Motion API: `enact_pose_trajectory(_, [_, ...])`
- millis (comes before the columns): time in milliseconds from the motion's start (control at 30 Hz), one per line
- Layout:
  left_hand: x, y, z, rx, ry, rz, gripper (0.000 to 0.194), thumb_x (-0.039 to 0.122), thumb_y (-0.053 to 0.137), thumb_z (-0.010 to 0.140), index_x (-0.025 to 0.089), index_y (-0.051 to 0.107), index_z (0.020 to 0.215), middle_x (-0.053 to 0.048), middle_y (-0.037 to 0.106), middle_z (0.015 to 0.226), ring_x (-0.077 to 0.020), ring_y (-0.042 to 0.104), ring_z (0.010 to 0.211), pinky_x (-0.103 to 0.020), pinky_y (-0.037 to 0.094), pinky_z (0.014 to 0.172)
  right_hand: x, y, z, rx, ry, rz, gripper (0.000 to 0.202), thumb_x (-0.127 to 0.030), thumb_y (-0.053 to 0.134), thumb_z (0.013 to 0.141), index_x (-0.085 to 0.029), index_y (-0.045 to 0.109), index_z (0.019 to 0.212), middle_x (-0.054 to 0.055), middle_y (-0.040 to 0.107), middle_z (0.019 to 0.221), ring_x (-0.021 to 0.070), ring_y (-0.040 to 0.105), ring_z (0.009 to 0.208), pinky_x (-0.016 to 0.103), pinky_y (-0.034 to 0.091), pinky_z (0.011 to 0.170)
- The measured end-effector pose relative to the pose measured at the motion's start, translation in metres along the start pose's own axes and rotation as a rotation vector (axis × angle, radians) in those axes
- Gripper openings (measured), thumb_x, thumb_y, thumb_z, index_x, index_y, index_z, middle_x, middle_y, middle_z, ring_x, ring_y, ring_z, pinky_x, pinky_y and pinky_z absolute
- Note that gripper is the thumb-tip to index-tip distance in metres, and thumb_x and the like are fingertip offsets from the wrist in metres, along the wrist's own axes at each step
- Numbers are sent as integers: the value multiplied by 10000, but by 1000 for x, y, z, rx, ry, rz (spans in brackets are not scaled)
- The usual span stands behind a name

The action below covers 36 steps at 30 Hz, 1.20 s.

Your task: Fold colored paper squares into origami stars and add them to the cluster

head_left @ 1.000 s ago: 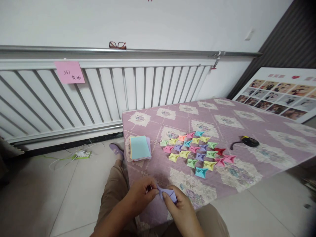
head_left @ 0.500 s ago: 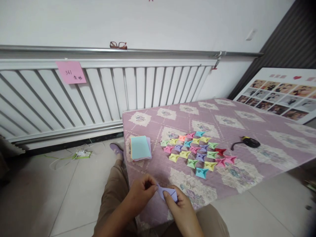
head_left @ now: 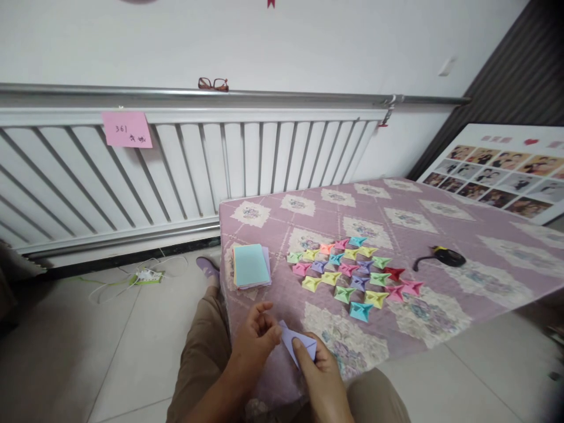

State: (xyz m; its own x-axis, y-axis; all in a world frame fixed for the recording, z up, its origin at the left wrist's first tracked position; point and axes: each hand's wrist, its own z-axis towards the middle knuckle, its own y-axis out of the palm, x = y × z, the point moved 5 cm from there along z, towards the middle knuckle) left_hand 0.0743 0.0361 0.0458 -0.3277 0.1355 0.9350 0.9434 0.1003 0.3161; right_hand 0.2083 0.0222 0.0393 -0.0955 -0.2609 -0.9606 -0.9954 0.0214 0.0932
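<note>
A folded lavender paper (head_left: pixel 292 342) is pinched in my right hand (head_left: pixel 319 367), the thumb lying on top of it. My left hand (head_left: pixel 257 333) is just left of the paper's pointed end, its fingers apart and curled, with nothing visible in them. Behind my hands, a stack of square coloured paper (head_left: pixel 251 265) with a light blue sheet on top lies near the table's left edge. Several small folded paper pieces (head_left: pixel 348 269) in yellow, green, pink, blue, purple and red are grouped in rows on the patterned tablecloth (head_left: pixel 282 299).
A black object with a strap (head_left: pixel 448 257) lies on the table's right part. Glasses (head_left: pixel 214 84) rest on the pipe above the white radiator (head_left: pixel 255 153). A photo board (head_left: pixel 497 170) leans at the far right. A power strip (head_left: pixel 147 276) is on the floor at left.
My left hand has let go of the paper's left end and its fingers have lifted and spread. The lavender paper's pointed end now shows, tilted upward. The camera view has shifted slightly.
</note>
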Motion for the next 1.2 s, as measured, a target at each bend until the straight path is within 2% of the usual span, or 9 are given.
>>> enact_pose_trajectory(167, [-23,14,-7,-23,-120,-133,405,510,737,649,157,552,716,46,487,602,-80,400,540,-212,313,531,11,4,1,33,-46,25,378,-570,651,720,-198,606,774,-11,592,662,158,523,626,245,440,579])
enact_pose_trajectory(333, [-25,15,-12,84,-180,-247,456,548,755,608,176,515,716,58,473,620,-94,415,571,-223,343,569,22,13,1,-27,-52,-41,409,-605,635,710,-197,608,723,-14,565,628,151,507,589,244,430,556])
enact_pose_trajectory(433, [-18,9,-12,114,-132,-102,438,573,696,664,179,517,734,60,452,626,-101,398,586,-227,342,572,24,19,-3,-66,-70,-98,409,-609,594,741,-200,612,740,-6,573,648,159,519,609,251,430,565])
enact_pose_trajectory(533, [-7,4,-12,77,-44,78,408,579,603,743,180,518,741,53,445,642,-113,395,609,-234,342,581,14,21,-8,-128,-174,-199,370,-570,582,773,-203,627,768,16,601,726,181,541,696,265,441,638])
enact_pose_trajectory(633, [2,-1,-13,55,6,237,391,569,533,789,184,509,730,49,433,643,-119,387,613,-237,337,576,2,17,-10,-159,-248,-263,398,-571,571,788,-202,575,636,-1,535,659,160,487,654,251,408,621])
enact_pose_trajectory(733, [5,-2,-14,4,5,343,354,529,503,815,186,507,730,51,425,624,-117,380,592,-232,321,549,0,9,-4,-99,-158,-156,454,-622,551,785,-203,515,613,-36,428,586,125,393,570,229,344,534])
enact_pose_trajectory(867, [2,0,-15,-107,13,408,274,434,491,834,179,514,737,44,446,631,-116,397,591,-233,328,553,0,9,3,-89,-41,25,412,-604,637,734,-196,579,730,-52,433,582,104,365,538,214,311,507])
enact_pose_trajectory(1000, [1,3,-18,-178,28,495,230,366,470,837,167,535,741,31,464,649,-121,416,606,-236,328,560,-2,10,6,-96,-2,39,393,-570,702,679,-190,622,743,-43,480,598,98,375,537,208,305,497])
enact_pose_trajectory(1200, [3,3,-19,-187,96,656,200,324,480,833,166,537,725,28,472,646,-122,419,616,-241,302,563,-2,6,6,-62,-22,10,355,-517,706,685,-187,584,638,-54,452,550,93,364,529,205,301,502])
